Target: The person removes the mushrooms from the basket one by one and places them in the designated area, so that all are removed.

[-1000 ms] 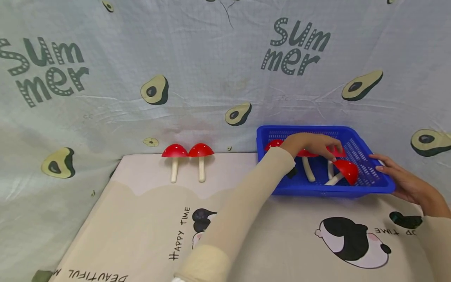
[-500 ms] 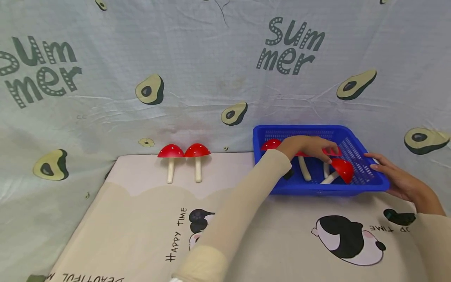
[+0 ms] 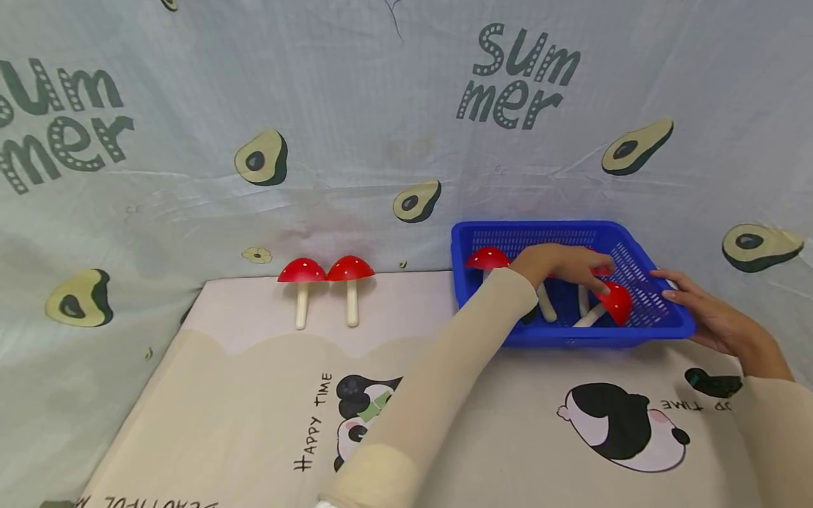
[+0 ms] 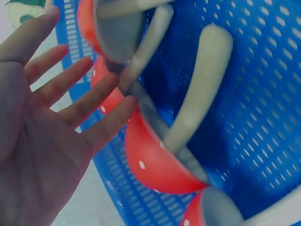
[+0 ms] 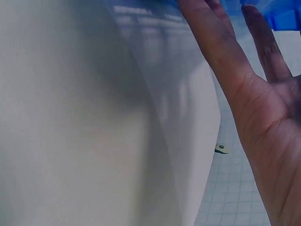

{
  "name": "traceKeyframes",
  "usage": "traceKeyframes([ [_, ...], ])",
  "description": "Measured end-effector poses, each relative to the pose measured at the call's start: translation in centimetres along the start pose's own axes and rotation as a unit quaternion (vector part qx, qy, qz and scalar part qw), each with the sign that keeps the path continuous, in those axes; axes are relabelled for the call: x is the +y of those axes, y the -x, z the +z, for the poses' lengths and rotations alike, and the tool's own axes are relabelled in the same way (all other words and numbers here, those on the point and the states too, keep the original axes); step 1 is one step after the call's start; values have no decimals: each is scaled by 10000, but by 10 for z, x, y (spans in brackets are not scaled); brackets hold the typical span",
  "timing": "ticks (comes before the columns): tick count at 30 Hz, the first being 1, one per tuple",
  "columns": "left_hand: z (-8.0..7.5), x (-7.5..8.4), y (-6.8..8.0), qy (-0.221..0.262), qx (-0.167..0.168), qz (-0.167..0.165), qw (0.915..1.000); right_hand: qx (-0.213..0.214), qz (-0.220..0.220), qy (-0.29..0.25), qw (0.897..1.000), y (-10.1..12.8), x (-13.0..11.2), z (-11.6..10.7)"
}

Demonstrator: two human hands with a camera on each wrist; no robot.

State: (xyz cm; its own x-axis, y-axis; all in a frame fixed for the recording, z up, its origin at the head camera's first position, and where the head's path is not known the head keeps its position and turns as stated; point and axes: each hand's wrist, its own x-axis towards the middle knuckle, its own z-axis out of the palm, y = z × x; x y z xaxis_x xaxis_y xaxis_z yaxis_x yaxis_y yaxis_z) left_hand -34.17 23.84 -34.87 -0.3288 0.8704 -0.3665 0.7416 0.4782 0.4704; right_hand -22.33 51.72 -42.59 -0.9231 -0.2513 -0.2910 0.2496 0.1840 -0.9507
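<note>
A blue mesh basket (image 3: 660,328) stands at the back right of the mat and holds several red-capped toy mushrooms with pale stems. My left hand (image 3: 562,262) reaches into it, fingers straight and spread. In the left wrist view the left hand's fingertips (image 4: 120,113) touch a red cap (image 4: 155,162) and grip nothing. Another cap (image 3: 488,258) lies at the basket's left end and one (image 3: 617,300) to the right of the hand. My right hand (image 3: 695,305) rests flat with straight fingers against the basket's right rim (image 5: 282,16).
Two more red mushrooms (image 3: 302,271) (image 3: 350,269) lie side by side on the beige printed mat (image 3: 254,395), stems toward me. An avocado-print cloth (image 3: 381,106) hangs close behind the mat and basket.
The head view has drifted slightly right and down. My left hand stays over the mushrooms in the basket and my right hand stays on the rim.
</note>
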Motion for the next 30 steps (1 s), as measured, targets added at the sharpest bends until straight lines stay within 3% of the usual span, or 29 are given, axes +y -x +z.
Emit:
traceKeyframes([
  [7, 1, 17, -13, -967, -412, -196, 9943, 105, -76, -419, 9990, 2, -2, 0],
  [11, 7, 16, -18, -1014, -594, -219, 9928, 1, -98, -508, 9987, 2, -1, 1],
  [18, 17, 8, -18, -812, -289, 7, 9963, -126, -175, -559, 9982, -1, -2, 2],
  [21, 18, 8, -19, -758, -256, -108, 9967, -122, -169, -577, 9981, 0, -2, 2],
  [30, 21, 6, -21, -1222, -249, 132, 9921, -133, -180, -565, 9982, -1, -1, 1],
])
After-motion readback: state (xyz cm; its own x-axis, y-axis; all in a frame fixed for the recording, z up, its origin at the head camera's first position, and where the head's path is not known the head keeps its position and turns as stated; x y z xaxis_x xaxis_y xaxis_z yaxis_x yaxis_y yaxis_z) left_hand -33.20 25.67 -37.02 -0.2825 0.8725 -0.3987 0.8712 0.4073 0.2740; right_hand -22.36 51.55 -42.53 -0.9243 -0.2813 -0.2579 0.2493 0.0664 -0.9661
